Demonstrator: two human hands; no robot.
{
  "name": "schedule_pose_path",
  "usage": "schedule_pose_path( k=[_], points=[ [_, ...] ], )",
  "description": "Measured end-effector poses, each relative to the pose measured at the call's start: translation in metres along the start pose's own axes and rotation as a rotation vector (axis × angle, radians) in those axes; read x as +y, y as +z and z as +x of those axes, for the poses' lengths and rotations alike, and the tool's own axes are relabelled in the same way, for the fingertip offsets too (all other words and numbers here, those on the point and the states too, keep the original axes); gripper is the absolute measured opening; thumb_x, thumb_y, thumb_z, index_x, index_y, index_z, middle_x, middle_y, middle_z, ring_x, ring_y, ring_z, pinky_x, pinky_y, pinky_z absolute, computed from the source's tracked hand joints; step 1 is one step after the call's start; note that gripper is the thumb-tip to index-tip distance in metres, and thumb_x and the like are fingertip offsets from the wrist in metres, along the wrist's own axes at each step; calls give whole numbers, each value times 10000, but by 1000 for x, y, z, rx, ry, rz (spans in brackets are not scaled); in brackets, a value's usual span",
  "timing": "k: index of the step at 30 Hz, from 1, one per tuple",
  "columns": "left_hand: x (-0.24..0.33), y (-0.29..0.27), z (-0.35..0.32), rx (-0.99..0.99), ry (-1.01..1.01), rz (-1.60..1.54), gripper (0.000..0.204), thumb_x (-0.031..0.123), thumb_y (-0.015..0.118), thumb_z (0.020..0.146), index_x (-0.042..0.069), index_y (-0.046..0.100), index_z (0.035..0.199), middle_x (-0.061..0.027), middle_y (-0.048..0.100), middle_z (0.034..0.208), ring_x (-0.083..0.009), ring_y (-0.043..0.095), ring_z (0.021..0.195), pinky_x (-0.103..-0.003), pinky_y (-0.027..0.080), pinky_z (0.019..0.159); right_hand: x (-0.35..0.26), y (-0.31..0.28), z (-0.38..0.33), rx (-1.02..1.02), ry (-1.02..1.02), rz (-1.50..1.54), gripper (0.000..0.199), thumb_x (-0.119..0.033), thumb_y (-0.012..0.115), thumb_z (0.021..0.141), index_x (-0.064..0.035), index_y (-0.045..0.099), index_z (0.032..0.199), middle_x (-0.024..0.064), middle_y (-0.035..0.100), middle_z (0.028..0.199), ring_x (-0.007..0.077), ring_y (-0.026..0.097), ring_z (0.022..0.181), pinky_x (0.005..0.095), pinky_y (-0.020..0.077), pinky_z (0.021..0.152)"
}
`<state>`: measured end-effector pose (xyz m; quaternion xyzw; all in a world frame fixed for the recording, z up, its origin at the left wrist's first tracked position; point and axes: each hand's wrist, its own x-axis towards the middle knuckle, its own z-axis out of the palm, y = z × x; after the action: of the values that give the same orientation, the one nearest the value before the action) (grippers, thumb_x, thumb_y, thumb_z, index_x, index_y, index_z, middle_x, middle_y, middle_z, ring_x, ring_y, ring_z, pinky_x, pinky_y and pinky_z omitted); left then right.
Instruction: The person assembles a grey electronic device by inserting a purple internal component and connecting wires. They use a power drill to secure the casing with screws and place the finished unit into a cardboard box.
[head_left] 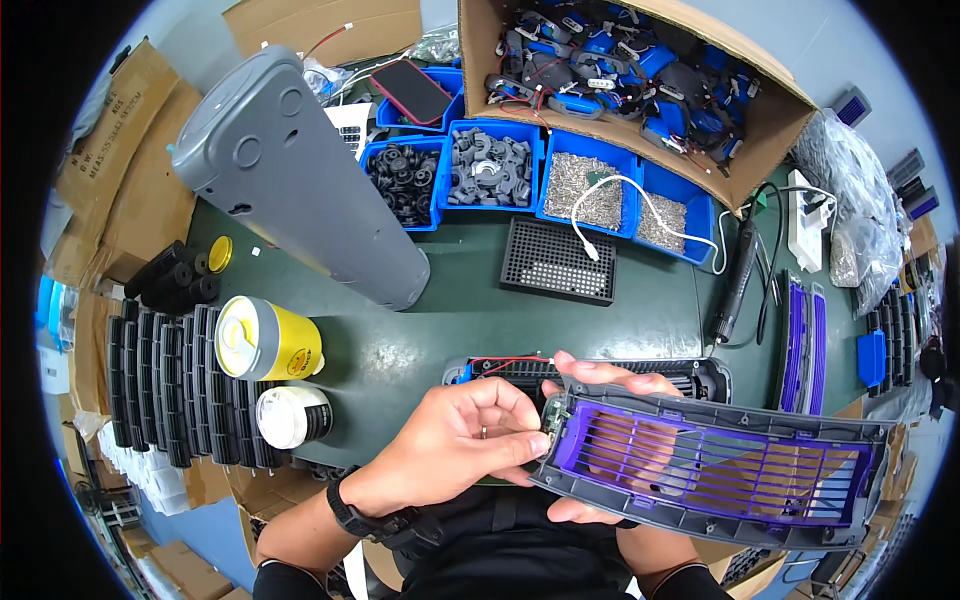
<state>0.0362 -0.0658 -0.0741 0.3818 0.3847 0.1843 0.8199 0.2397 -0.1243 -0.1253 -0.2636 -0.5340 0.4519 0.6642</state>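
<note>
Left hand (445,440) points inward, thumb near curled fingers; right hand (622,377) curves palm-up, thumb and fingers parted.

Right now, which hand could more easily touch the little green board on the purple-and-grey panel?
Probably the left hand: its thumb is right beside the green board. The right hand looks busy, holding the panel from behind.

WORKBENCH (375,345): dark green top (edges bowed by lens) | WALL (835,45): pale, beyond it | FLOOR (218,538): blue, visible lower left | LIGHT: bright
</note>
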Motion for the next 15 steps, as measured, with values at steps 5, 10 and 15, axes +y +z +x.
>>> schedule_pose_path(
  k=[5,10,15],
  points=[
    [-9,-3,6,-56,51,-140,258,-8,741,984,45,561,1162,-112,751,1061,-154,729,957,-314,645,828,2,0,-3,-3,-17,-2,1059,-202,1025,703,-110,341,1506,262,526,1479,448,503,1445,565,474,1173],
    [-11,-1,5,-27,54,-111,340,-8,739,984,47,531,1247,-156,759,1081,-161,735,972,-324,650,824,0,-1,-2,-20,-6,2,1081,-189,1028,695,-112,333,1519,254,527,1480,449,500,1447,567,469,1178],
    [8,-4,6,-1,98,123,529,3,713,1005,16,475,1478,-134,765,1098,-150,736,1005,-302,656,800,4,-3,-3,2,-87,-66,1110,-193,1012,700,-103,307,1554,248,537,1462,432,535,1401,581,458,1178]
  ],
)
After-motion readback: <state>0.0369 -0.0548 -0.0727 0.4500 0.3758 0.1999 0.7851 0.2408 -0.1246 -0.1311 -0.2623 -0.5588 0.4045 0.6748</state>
